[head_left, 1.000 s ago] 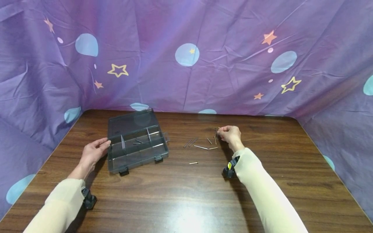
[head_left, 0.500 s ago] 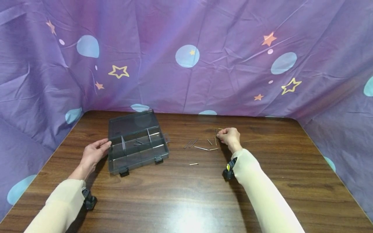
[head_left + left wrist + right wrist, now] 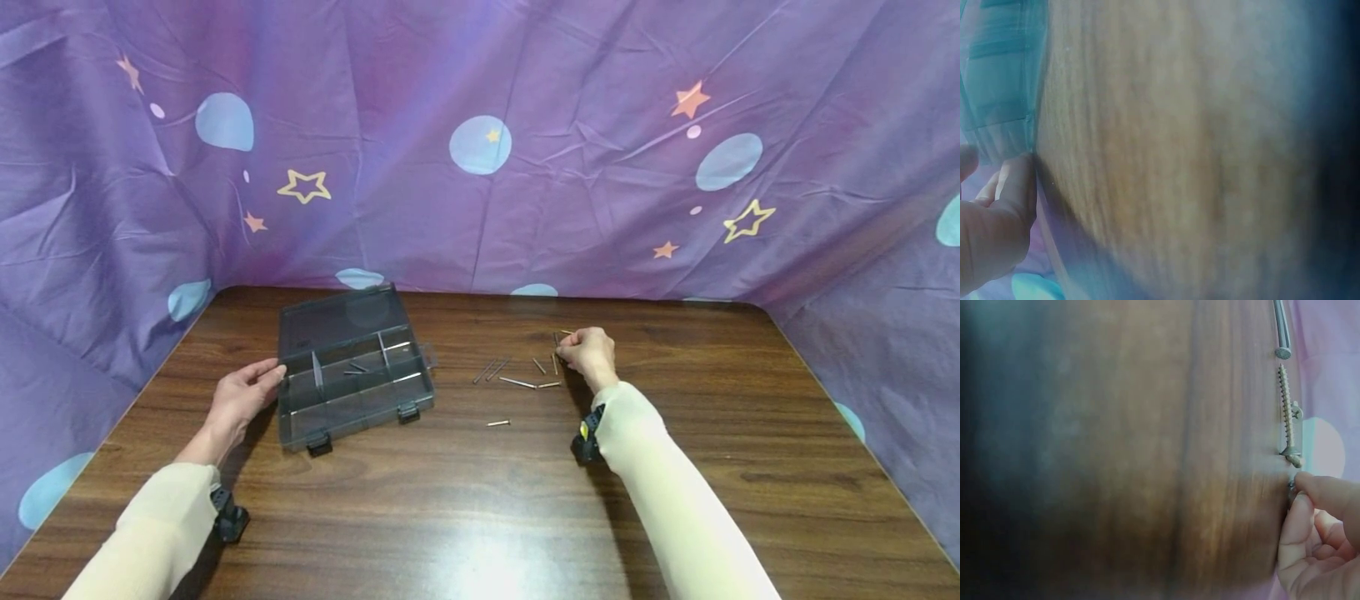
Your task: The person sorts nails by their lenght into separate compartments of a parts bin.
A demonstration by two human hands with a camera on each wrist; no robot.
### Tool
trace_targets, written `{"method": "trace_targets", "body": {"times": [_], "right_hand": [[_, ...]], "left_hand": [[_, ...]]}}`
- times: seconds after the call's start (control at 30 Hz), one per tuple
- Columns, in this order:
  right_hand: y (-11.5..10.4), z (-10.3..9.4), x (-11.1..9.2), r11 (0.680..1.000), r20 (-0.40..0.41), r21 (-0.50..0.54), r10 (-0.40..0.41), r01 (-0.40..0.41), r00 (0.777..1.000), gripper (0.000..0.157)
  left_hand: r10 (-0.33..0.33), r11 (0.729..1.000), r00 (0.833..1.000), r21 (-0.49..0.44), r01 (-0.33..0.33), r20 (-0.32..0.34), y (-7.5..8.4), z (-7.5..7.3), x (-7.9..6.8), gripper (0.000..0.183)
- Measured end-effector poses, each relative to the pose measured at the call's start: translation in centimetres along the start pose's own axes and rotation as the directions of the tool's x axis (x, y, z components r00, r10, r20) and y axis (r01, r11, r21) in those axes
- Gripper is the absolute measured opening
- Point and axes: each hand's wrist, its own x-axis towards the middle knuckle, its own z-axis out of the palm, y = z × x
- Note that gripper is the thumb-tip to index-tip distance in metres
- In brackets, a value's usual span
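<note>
A dark see-through organizer box (image 3: 356, 410) stands on the table at the left with its lid (image 3: 341, 321) laid back; two nails (image 3: 356, 367) lie in its middle compartment. My left hand (image 3: 242, 396) rests its fingertips against the box's left edge, fingers fairly straight. At the right, finger and thumb of my right hand (image 3: 588, 354) pinch the end of a dark nail (image 3: 557, 338). The right wrist view shows the fingertips together, mostly hiding what they pinch. Just beyond them lies a threaded screw (image 3: 1286, 409), with a nail head (image 3: 1282, 352) farther on.
Several loose nails and screws lie between box and right hand, among them a dark nail (image 3: 483, 372) and a pale nail (image 3: 517, 382). A single screw (image 3: 498, 422) lies nearer the front of the brown wooden table (image 3: 420, 508). A purple curtain (image 3: 405, 225) hangs behind.
My right hand has shifted slightly left and toward me, its fingertips now at the dark nail's near end. The left hand and the box stay in place.
</note>
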Motion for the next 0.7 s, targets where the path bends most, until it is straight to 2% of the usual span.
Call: {"method": "trace_targets", "body": {"times": [0.17, 0.37, 0.7], "right_hand": [[-0.16, -0.06, 0.04, 0.997, 0.019, -0.074, -0.013, 0.014, 1.000, 0.012], [-0.25, -0.03, 0.30, 0.986, 0.020, -0.162, -0.028, 0.031, 0.999, 0.015], [-0.76, 0.10, 0.57, 0.974, 0.022, -0.225, -0.014, 0.018, 1.000, 0.009]], "left_hand": [[0.011, 1.000, 1.000, -0.018, -0.011, 0.005, -0.18, -0.09, -0.02, 0.056], [0.001, 1.000, 1.000, 0.020, -0.001, -0.001, -0.20, 0.01, -0.01, 0.056], [-0.014, 0.999, 1.000, 0.034, 0.014, -0.001, -0.05, 0.02, 0.15, 0.057]]}}
